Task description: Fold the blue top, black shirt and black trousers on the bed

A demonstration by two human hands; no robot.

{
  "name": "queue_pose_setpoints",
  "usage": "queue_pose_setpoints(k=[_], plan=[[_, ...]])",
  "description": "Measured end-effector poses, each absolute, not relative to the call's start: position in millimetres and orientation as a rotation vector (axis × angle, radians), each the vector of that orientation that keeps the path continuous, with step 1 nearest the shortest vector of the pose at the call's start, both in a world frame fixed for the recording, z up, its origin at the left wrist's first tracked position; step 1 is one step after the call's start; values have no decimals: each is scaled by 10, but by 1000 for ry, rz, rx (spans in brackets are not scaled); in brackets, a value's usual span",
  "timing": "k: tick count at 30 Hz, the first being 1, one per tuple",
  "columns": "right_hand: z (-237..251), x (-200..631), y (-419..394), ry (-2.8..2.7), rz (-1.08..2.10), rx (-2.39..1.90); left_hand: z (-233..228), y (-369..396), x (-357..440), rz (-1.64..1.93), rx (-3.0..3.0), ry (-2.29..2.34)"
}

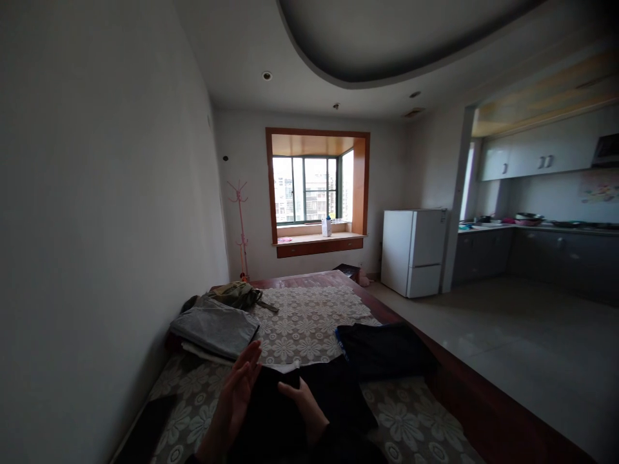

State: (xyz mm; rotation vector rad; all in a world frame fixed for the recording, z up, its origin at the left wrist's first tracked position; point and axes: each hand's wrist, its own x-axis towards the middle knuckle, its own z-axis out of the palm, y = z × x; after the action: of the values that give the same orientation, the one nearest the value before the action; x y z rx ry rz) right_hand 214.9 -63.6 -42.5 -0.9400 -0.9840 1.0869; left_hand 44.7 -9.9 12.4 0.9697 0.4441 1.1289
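Observation:
My left hand (236,385) is raised at the left edge of a black garment (338,386), its fingers stretched out and holding nothing. My right hand (305,401) grips the same garment near its upper edge. The thumb lies on top, while the other fingers are mostly hidden. A small pale patch (290,368) shows along that edge. The garment's kind is hard to make out in the dim light. It spreads over a floral-patterned cloth (304,316) covering a dark red table or bed-like surface (464,393).
Right of the hands lies a folded dark garment (384,348) with a blue edge. At the left are folded grey clothes (217,325) and an olive bundle with a strap (236,294). Beyond stand a pink coat rack (242,222) and a white fridge (399,251). A wall (120,193) borders the left side.

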Motion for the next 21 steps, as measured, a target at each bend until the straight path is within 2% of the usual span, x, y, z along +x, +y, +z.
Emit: queue_pose_setpoints(k=[6, 12, 21], plan=[[-399, 2215, -638, -1022, 814, -1086, -136, 191, 146, 1300, 1107, 819], [-187, 2527, -690, -1014, 898, -1112, -444, 180, 347, 1115, 1506, 977], [55, 3517, -907, -1200, 583, -1497, -695, -18, 496, 774, 1972, 1134]])
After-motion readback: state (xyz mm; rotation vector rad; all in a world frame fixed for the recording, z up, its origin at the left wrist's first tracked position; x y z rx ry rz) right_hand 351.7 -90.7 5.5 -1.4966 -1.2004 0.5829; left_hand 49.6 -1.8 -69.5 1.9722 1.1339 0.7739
